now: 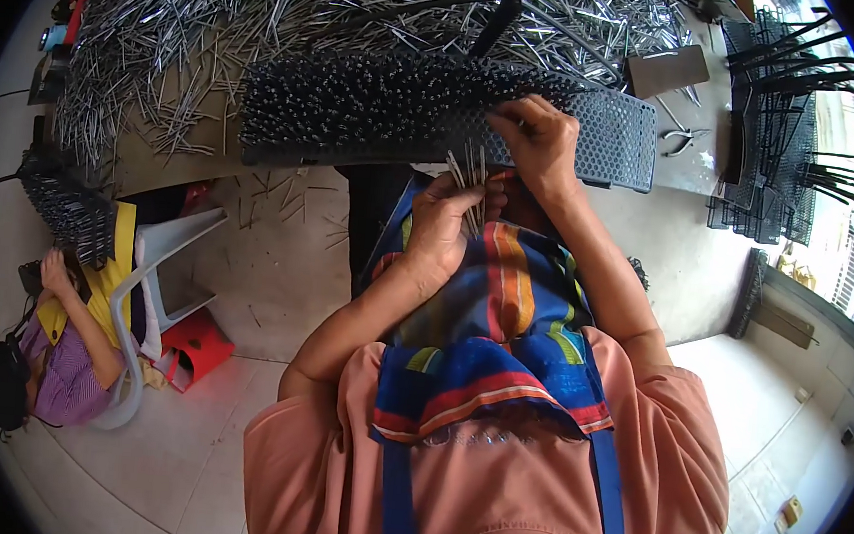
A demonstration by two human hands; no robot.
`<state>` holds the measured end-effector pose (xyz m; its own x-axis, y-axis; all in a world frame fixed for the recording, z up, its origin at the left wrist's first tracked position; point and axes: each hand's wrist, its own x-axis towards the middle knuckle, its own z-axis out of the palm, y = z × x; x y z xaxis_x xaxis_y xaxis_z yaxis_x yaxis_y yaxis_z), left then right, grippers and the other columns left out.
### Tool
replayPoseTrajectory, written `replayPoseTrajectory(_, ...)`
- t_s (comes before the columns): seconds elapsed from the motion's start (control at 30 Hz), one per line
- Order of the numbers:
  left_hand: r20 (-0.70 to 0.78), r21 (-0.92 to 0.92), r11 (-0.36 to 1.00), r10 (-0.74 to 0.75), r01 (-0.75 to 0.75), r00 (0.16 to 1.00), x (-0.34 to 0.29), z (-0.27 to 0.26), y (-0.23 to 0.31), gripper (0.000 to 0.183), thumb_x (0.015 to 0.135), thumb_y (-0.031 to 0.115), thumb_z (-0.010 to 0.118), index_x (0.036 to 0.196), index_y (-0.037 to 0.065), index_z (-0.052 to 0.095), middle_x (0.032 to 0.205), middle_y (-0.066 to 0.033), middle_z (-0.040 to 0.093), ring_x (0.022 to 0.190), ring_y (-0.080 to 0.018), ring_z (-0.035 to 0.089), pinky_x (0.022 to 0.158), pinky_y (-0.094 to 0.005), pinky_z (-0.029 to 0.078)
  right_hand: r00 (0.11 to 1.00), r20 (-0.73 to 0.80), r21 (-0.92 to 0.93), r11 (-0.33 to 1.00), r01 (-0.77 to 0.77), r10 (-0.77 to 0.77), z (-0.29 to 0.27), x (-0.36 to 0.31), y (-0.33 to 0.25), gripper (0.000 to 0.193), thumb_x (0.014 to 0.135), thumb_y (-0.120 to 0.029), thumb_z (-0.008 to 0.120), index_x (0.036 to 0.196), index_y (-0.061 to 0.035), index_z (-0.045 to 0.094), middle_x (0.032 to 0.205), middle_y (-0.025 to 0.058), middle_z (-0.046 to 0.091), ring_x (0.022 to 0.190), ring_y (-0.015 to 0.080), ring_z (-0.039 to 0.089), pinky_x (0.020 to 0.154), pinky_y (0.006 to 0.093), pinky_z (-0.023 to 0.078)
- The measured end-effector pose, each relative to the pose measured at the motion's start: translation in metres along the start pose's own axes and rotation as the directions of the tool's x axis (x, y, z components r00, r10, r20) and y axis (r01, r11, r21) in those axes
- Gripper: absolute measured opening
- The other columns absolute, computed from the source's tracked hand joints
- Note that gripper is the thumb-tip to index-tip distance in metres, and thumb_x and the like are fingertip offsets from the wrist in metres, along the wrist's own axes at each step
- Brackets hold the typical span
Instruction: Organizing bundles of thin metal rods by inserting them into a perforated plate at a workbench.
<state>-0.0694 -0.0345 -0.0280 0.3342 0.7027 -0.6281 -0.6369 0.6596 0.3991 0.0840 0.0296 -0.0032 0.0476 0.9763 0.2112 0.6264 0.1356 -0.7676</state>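
A long black perforated panel (617,146) lies along the table's near edge, most of it bristling with thin metal pins (380,103). My left hand (442,223) holds a small bundle of metal pins (471,175) upright, just below the panel. My right hand (536,135) rests on the panel's front edge, fingertips pinched at the pins there; whether it grips one I cannot tell. A striped multicoloured apron (504,313) covers my lap under both hands.
A big heap of loose metal pins (267,3) covers the table behind the panel. Pliers (683,139) and a brown card (668,70) lie at the right. More black panels (779,124) stack at the far right. A seated person (70,339) and white plastic chair (160,276) are at left.
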Motion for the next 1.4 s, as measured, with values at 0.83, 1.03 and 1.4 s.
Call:
replayPoseTrajectory(0.83,-0.090,0.063,0.997,-0.030,0.036,0.995,0.000,0.002,-0.011,0.014,0.095,0.004,0.052,0.103,0.002,0.064,0.094,-0.0140,0.071,0.079,-0.0250,0.071,0.070,-0.0341,0.060,0.956,-0.292,0.293,0.955,0.050,0.039,-0.001,-0.003,0.019,0.010,0.076,0.007,0.072,0.085,0.0022,0.070,0.083,0.0047,0.067,0.077,0.0098,0.061,0.068,0.0224,0.048)
replayPoseTrajectory(1.03,-0.082,0.047,0.997,-0.060,0.064,0.995,0.008,0.010,-0.006,0.016,0.095,0.004,0.051,0.103,-0.001,0.064,0.094,-0.0156,0.070,0.077,-0.0246,0.070,0.071,-0.0355,0.059,0.956,-0.286,0.302,0.953,0.024,0.066,0.002,-0.001,0.023,0.011,0.075,0.007,0.073,0.085,0.0020,0.071,0.083,0.0066,0.068,0.075,0.0107,0.062,0.068,0.0224,0.049)
replayPoseTrajectory(1.4,0.010,0.001,0.995,-0.100,0.100,0.995,0.009,0.017,-0.008,0.016,0.094,0.004,0.055,0.102,-0.003,0.066,0.091,-0.0158,0.070,0.076,-0.0243,0.070,0.070,-0.0349,0.058,0.958,-0.251,-0.078,0.989,0.124,-0.139,0.007,0.001,0.016,0.014,0.074,-0.004,0.076,0.086,-0.0056,0.071,0.076,0.0093,0.063,0.063,0.0271,0.064,0.057,0.0344,0.050)
